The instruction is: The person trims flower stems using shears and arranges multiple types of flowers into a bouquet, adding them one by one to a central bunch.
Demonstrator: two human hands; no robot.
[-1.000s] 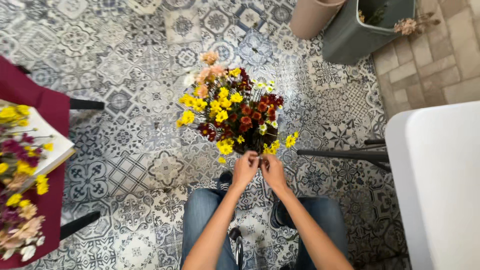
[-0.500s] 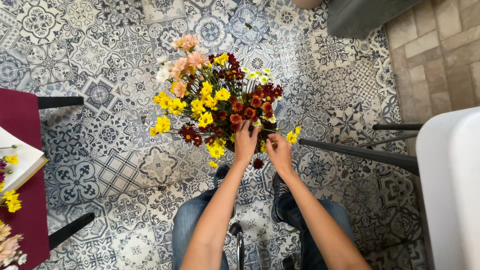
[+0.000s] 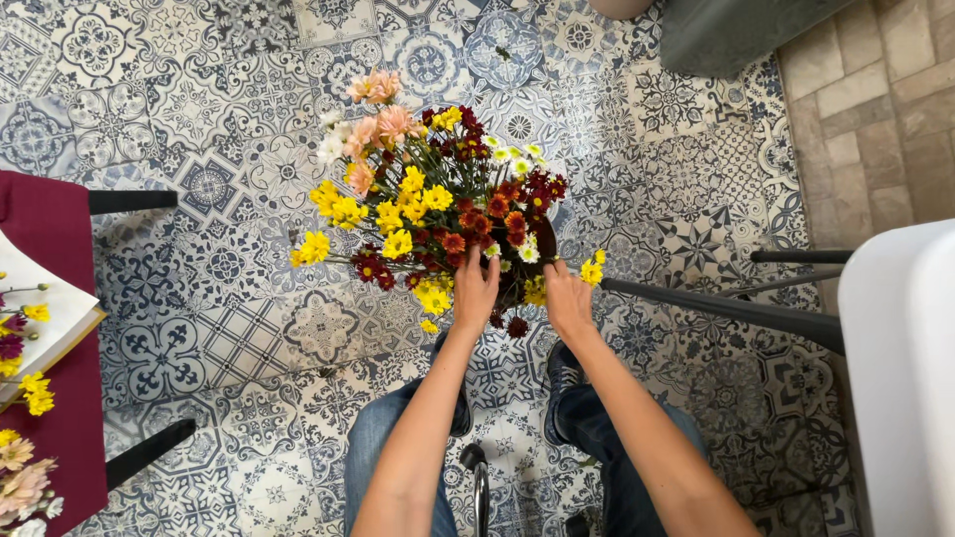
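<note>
The floor (image 3: 199,239) is being covered by blue-and-white patterned tiles, while plain beige tiles (image 3: 875,109) are being shown at the far right. A maroon table (image 3: 50,328) is being seen at the left edge, with black legs (image 3: 149,449) being set on the floor. A white table (image 3: 900,378) is being cut off by the right edge, and dark bars (image 3: 736,310) are being run out from under it. A grey pot (image 3: 736,30) is being shown at the far edge. Everything is being lit softly and evenly.
</note>
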